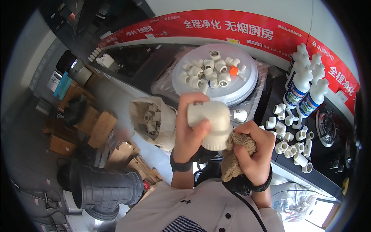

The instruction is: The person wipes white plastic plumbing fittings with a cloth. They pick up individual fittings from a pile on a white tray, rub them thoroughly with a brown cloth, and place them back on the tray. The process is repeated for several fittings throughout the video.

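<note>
My left hand (189, 127) grips a large white plastic pipe elbow (213, 120), thumb across its side and fingers around the back. A ribbed collar rings its lower end. Bunched in my right hand (255, 150) is a brown cloth (239, 158), which reaches the elbow's ribbed end. Behind the hands, a round translucent lid (185, 88) carries many white pipe fittings and one orange piece (233, 70). A smaller white elbow (240, 115) lies just beyond my right hand, on plastic wrap.
Loose white fittings (301, 134) spread over the dark counter at right, near several white bottles (300, 84) and a gas burner (326, 127). A cloth sack (165, 134) of fittings stands left. Cardboard boxes (101, 130) and a black bin (107, 185) occupy the floor.
</note>
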The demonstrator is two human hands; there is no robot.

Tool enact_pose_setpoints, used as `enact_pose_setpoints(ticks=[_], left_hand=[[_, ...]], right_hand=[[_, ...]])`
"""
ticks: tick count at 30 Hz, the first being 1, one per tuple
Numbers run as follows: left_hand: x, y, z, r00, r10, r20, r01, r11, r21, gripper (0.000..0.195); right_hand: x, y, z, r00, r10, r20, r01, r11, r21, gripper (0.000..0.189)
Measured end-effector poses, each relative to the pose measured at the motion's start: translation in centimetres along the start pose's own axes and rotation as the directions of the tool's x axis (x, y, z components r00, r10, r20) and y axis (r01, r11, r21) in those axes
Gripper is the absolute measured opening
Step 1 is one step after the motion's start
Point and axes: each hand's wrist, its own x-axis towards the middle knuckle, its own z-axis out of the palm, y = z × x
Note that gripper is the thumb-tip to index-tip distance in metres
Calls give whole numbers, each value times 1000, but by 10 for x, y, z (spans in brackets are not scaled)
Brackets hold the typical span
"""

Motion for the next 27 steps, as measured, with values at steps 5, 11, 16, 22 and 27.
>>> enact_pose_setpoints(ticks=[5,11,16,22,27], left_hand=[[-6,5,-6,984,62,167,-63,998,2,42],[-1,2,-6,983,78,-165,-77,997,12,36],[-3,11,-13,975,46,218,-91,975,200,34],[0,8,-8,988,147,-40,-137,973,186,35],[-7,14,-14,993,122,13,-122,986,112,39]], right_hand=[[2,-2,4,995,47,-90,-45,998,35,15],[0,-3,16,997,-74,5,74,997,-29,16],[1,0,13,998,-15,-67,10,997,-73,16],[-1,-4,21,996,-77,41,82,988,-128,18],[4,-4,20,996,-75,-41,71,993,-91,16]])
